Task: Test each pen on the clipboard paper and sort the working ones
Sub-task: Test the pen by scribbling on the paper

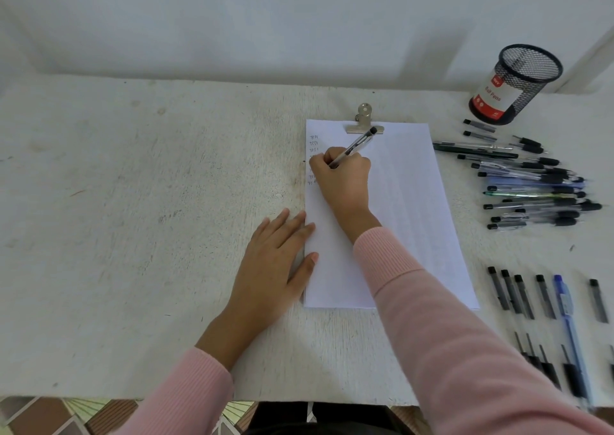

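Head view, silver black-capped pen [357, 146] tilted in right hand [344, 182]

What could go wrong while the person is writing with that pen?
1. The paper is held only by the clip at the top and the left hand at its edge; it might shift if that hand lifts.
2. The right hand rests over the test marks, so fresh ink could smear.
3. The pile of pens and the row of pens lie close together, so tested and untested pens could get mixed.
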